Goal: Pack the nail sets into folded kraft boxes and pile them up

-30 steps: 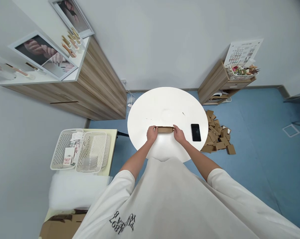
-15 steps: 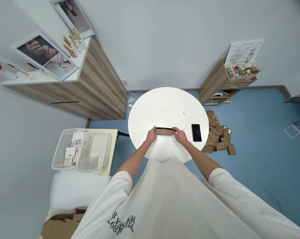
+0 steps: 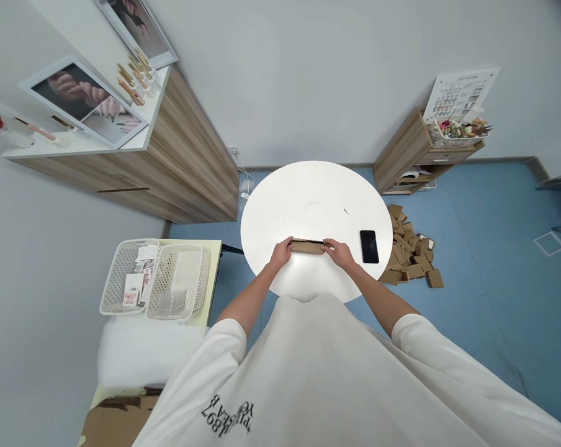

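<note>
Between my hands is a small brown cardboard box [image 3: 307,248], long and narrow, over the near part of a round white table [image 3: 315,180]. A dark slit runs along its far upper edge. My left hand [image 3: 282,251] grips the box's left end, fingers closed on the corner. At the right end, my right hand [image 3: 337,251] pinches the other corner between thumb and fingers. To the right of that hand a black phone [image 3: 368,246] lies flat on the table.
A heap of small cardboard boxes [image 3: 413,264] covers the floor right of the table. White baskets [image 3: 175,282] stand on a side table at left, beside a roll of clear wrap [image 3: 145,351]. Wooden cabinets [image 3: 197,143] stand behind left, with a smaller one [image 3: 404,149] behind right.
The dark slit along the box's far edge looks narrower now. Both hands keep hold of the ends, nearly in place. The whole view has shifted slightly.
</note>
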Available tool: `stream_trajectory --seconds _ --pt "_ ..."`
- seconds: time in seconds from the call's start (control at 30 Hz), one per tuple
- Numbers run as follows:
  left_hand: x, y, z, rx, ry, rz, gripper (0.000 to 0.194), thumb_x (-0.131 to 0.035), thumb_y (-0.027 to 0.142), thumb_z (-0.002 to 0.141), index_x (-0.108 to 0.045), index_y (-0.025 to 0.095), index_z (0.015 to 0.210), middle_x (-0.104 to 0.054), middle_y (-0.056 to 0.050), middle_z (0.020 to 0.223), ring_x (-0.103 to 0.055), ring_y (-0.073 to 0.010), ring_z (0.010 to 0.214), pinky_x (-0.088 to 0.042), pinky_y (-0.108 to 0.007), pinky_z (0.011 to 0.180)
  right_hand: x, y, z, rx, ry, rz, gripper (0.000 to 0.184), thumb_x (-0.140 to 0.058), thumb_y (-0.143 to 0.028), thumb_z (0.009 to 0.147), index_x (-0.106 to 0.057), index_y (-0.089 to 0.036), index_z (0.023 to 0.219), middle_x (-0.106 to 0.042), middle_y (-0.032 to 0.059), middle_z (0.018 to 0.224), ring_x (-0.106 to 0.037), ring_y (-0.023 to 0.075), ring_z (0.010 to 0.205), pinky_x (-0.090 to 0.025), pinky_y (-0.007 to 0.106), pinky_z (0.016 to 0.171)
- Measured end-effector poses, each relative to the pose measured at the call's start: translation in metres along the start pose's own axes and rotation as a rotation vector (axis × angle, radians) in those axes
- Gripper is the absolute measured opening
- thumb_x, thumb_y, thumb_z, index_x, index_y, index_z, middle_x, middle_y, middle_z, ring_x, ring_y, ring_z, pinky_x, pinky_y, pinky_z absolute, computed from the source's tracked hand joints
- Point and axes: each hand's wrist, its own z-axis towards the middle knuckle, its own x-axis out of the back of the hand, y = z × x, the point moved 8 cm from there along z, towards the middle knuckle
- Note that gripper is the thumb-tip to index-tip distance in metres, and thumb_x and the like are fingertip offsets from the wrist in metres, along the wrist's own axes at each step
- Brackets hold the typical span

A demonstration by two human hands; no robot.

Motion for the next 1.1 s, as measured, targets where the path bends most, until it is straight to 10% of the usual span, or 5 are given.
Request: stream_trajectory --seconds 0.47,0.77,1.1 --pt "0.000 0.002 -0.002 -0.026 -0.007 -0.003 0.048 -0.044 0.012 0.096 -0.056 0.021 0.141 -0.070 -0.006 0.123 -0.066 -0.0205 0.112 -0.051 -0.036 0.101 -0.003 0.000 0.003 0.010 -0.007 -0.021 0.033 -0.060 -0.039 0.094 -0.067 -0.031 0.125 -0.075 0.0007 0.110 -0.069 0.0221 0.107 -0.051 0.039 0.099" --pt "-0.006 -0.004 -0.004 -0.073 -0.013 0.015 0.055 -0.050 0.013 0.092 -0.050 0.022 0.146 -0.070 -0.006 0.124 -0.066 -0.0201 0.110 -0.052 -0.035 0.100 -0.021 -0.003 -0.020 0.049 -0.088 -0.092 0.076 -0.059 -0.032 0.092 -0.024 -0.029 0.160 -0.059 0.0091 0.138 -0.059 0.0258 0.123 -0.049 0.042 0.103" --pt "-0.013 -0.008 -0.004 -0.028 -0.034 0.040 0.049 -0.060 0.016 0.090 -0.053 0.023 0.138 -0.067 -0.008 0.127 -0.066 -0.0213 0.112 -0.053 -0.036 0.097 -0.023 -0.004 -0.015 -0.014 0.002 -0.169 0.062 -0.049 -0.021 0.093 -0.036 -0.024 0.154 -0.064 0.0098 0.131 -0.060 0.0262 0.119 -0.048 0.041 0.102"
